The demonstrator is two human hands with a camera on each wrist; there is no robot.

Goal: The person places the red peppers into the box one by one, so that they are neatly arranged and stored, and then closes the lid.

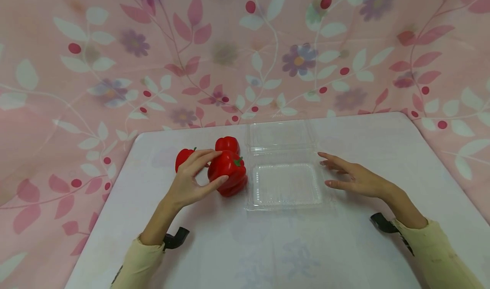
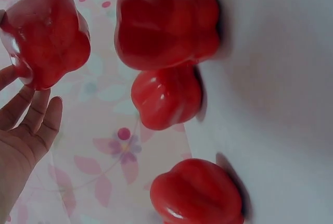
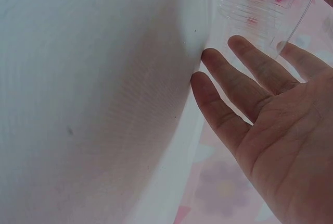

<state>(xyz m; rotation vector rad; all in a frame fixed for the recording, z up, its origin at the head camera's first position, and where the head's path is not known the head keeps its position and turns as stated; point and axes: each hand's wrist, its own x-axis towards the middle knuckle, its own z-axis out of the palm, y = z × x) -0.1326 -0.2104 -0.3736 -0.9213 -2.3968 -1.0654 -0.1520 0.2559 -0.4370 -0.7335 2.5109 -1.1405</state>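
My left hand [image 1: 190, 179] grips a red bell pepper [image 1: 226, 166] with a green stem, raised above the table between thumb and fingers. In the left wrist view that pepper [image 2: 48, 36] hangs apart from three others standing on the table. One of these, a large pepper [image 1: 234, 189], is mostly hidden under the held one in the head view. Behind it stands another pepper [image 1: 226, 144], and a third pepper [image 1: 182, 157] is partly covered by my left fingers. A clear plastic clamshell box [image 1: 284, 202] lies with its lid back. Beside its right edge my right hand [image 1: 357, 180] holds nothing, fingers extended.
The box's clear lid [image 1: 281, 134] lies flat toward the back. A white cloth covers the table [image 1: 214, 255], and a pink floral curtain [image 1: 245, 59] hangs behind its far edge. Dark wrist mounts [image 1: 177, 238] stick out from both sleeves.
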